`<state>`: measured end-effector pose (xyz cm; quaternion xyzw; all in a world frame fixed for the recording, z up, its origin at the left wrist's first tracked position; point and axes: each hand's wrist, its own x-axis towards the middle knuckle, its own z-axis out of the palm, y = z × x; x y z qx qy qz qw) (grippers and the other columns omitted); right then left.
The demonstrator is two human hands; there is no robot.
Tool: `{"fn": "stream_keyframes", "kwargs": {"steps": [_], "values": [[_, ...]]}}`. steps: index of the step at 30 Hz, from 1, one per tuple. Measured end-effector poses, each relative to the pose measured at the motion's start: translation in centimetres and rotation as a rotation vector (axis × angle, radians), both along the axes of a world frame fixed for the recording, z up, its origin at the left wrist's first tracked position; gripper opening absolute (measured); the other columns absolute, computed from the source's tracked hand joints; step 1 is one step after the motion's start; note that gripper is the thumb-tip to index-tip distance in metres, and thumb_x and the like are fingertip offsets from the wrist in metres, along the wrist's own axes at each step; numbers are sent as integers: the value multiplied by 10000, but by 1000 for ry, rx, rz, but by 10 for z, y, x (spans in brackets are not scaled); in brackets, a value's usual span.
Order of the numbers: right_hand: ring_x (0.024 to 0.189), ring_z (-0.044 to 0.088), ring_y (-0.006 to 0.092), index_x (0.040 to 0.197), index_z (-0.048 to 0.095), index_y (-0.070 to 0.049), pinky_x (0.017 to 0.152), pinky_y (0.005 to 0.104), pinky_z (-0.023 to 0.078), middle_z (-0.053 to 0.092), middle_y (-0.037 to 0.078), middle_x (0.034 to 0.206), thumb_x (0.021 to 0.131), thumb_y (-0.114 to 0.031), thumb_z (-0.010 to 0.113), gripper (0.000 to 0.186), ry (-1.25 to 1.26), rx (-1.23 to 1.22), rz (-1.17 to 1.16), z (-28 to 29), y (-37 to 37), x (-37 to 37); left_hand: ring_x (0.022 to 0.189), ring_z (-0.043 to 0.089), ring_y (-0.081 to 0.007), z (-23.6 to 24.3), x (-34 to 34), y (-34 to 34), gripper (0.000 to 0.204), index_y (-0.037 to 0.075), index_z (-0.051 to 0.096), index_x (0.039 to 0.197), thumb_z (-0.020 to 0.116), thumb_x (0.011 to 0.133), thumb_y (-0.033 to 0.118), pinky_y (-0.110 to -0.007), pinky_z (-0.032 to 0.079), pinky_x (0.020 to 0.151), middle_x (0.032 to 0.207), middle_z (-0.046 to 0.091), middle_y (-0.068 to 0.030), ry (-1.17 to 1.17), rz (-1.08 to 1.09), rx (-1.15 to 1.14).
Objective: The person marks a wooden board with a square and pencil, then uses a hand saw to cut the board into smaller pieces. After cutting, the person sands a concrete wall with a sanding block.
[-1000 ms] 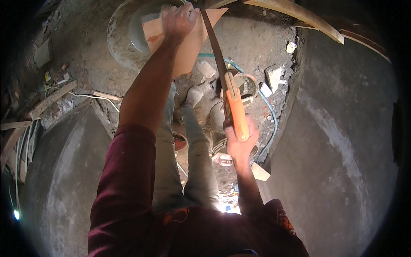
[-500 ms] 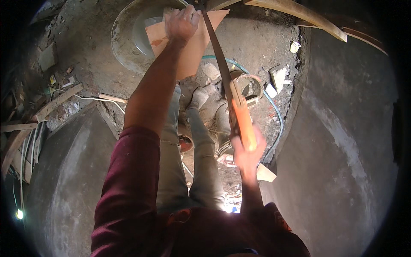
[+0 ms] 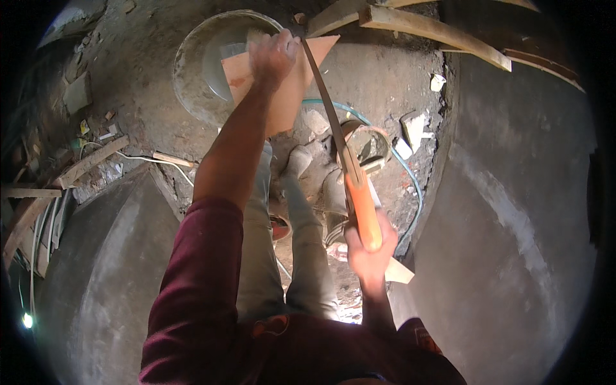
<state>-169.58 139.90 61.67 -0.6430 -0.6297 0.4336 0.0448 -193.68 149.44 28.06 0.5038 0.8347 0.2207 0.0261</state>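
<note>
My left hand (image 3: 273, 59), at the top middle, grips a thin tan board (image 3: 280, 114) with its fingers curled along the upper part. The board has angled edges and a reddish smudge, and lies over a round grey basin (image 3: 192, 83). My right hand (image 3: 371, 250) is closed round the orange handle (image 3: 361, 208) of a handsaw. Its long dark blade (image 3: 324, 86) runs up to the board's right part, just right of my left fingers. Whether the teeth are in the wood I cannot tell. My trousered legs and dusty feet show below the board.
Curved timbers (image 3: 436, 32) lie at the upper right. A bucket (image 3: 378, 136), a teal hose (image 3: 416, 179) and rubble (image 3: 414, 125) are right of my feet. Wood scraps and cables (image 3: 90, 160) lie at the left. Grey cement surfaces (image 3: 497, 269) flank me on both sides.
My right hand and the saw have moved back toward my body. My left hand still holds the board. The whole view has shifted slightly, so the surroundings sit lower in the picture.
</note>
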Motion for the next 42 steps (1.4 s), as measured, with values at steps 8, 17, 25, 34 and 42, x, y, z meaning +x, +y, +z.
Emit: {"fn": "stream_keyframes", "kwargs": {"steps": [8,17,25,34,42], "values": [[614,580,252,861,587,-5,637,341,486,606,142,704,740,-21,647,136,182,89,-63,-87,54,-50,855,630,-269,5,-5,5,265,140,631,874,618,906,403,-448,413,717,845,714,-30,11,-24,19],[654,671,282,932,619,-21,684,335,529,668,138,770,750,-35,648,185,22,3,35,12,-2,1,830,631,-242,2,1,3,256,143,623,873,633,898,397,-440,413,700,813,702,-22,70,1,104],[691,612,288,913,601,11,673,365,486,617,172,790,765,-57,636,166,77,5,2,-77,48,-57,838,638,-239,4,0,2,233,167,611,880,628,902,399,-447,402,704,804,687,-27,44,4,30],[719,660,194,959,655,3,693,340,525,639,105,765,726,-21,664,235,146,-107,7,25,-11,28,849,633,-276,-3,-1,7,253,169,601,919,593,921,422,-484,402,724,800,677,-35,40,-41,-2],[702,595,318,914,597,9,688,372,482,615,168,785,747,-49,651,185,101,-66,-43,-74,56,-40,876,627,-261,-24,5,-8,222,170,638,931,614,903,389,-477,411,729,881,685,-12,70,-110,18]]}}
